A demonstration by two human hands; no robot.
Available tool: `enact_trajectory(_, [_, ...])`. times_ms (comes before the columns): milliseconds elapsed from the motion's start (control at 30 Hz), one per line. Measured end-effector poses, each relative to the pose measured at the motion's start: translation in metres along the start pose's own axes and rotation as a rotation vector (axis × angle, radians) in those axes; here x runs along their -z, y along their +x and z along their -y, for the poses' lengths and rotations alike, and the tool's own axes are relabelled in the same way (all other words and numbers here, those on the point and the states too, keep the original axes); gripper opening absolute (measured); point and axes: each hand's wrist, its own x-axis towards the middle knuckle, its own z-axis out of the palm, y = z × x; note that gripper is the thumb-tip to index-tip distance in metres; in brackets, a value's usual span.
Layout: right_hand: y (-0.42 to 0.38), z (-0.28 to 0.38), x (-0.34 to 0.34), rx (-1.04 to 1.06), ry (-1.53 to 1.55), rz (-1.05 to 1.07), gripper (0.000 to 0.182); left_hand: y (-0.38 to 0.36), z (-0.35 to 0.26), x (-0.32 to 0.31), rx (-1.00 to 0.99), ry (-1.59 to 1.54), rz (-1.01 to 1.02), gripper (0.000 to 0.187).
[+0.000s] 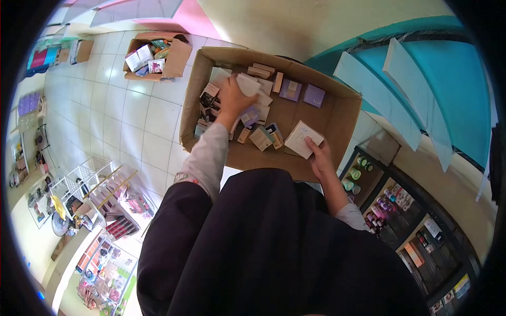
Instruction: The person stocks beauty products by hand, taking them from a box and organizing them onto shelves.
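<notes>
Inside a large open cardboard carton (337, 118) lie many small product boxes. My left hand (235, 99) reaches into its left part, fingers and thumb around a white box (247, 84); the fingertips are partly hidden. Near the carton's front right, my right hand (319, 157) is closed on a flat white box (303, 138), thumb on top. Between the hands lie a tan box (261, 138) and a small orange-tan box (244, 135). Two purple boxes, one lighter (290, 89) and one plain (314, 96), rest toward the back of the carton.
A smaller carton (178, 58) filled with mixed packages stands on the white tiled floor (126, 105) at the upper left. To the right are white shelf panels (421, 95) against a teal wall. A dark shelf unit (395, 176) with bottles and boxes stands at the lower right.
</notes>
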Motion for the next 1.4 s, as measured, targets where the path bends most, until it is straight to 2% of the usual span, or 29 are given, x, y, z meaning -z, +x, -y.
enact_trajectory(33, [0.000,0.002,0.001,-0.001,0.017,0.010,0.039,-0.014,-0.012,-0.001,0.018,-0.180,-0.029,0.096])
enact_trajectory(100, [0.001,0.006,-0.009,0.004,0.071,0.050,0.037,-0.037,-0.021,0.000,-0.061,-0.223,-0.021,0.095])
enact_trajectory(200, [-0.006,0.024,-0.011,0.014,0.141,0.080,0.036,-0.079,-0.052,0.000,0.236,-0.813,0.308,0.090])
enact_trajectory(300, [-0.017,0.035,-0.016,0.051,0.194,0.143,0.037,-0.103,-0.077,0.015,0.293,-0.975,0.355,0.085])
enact_trajectory(333, [-0.019,0.039,-0.014,0.067,0.167,0.154,0.038,-0.106,-0.083,0.019,0.241,-0.961,0.360,0.073])
enact_trajectory(433, [-0.029,0.053,-0.005,0.137,0.120,0.166,0.038,-0.108,-0.102,0.038,0.194,-1.168,0.361,0.063])
enact_trajectory(500, [-0.036,0.059,0.003,0.178,0.099,0.180,0.039,-0.108,-0.114,0.050,0.078,-1.140,0.429,0.057])
enact_trajectory(600, [-0.051,0.071,0.019,0.220,0.077,0.216,0.042,-0.111,-0.151,0.075,0.004,-1.010,0.511,0.056])
enact_trajectory(700, [-0.074,0.088,0.042,0.241,0.096,0.227,0.045,-0.126,-0.193,0.083,-0.050,-1.123,0.530,0.055])
enact_trajectory(833, [-0.105,0.107,0.080,0.279,0.169,0.158,0.046,-0.135,-0.234,0.068,-0.120,-1.119,0.644,0.054])
enact_trajectory(933, [-0.121,0.122,0.116,0.345,0.218,0.124,0.046,-0.147,-0.275,0.055,-0.197,-1.137,0.607,0.052])
enact_trajectory(1067, [-0.127,0.141,0.176,0.600,0.226,0.098,0.047,-0.152,-0.329,0.046,-0.153,-1.145,0.596,0.042])
enact_trajectory(1167, [-0.150,0.169,0.216,0.699,0.214,0.098,0.046,-0.160,-0.372,0.061,-0.107,-1.016,0.551,0.046])
enact_trajectory(1267, [-0.177,0.199,0.245,0.793,0.206,0.047,0.044,-0.160,-0.393,0.056,-0.274,-1.159,0.439,0.045])
enact_trajectory(1367, [-0.198,0.232,0.272,0.874,0.203,0.014,0.046,-0.166,-0.425,0.076,-0.469,-1.091,0.305,0.047])
enact_trajectory(1400, [-0.212,0.247,0.275,0.902,0.183,-0.020,0.047,-0.169,-0.439,0.086,-0.479,-1.105,0.269,0.050])
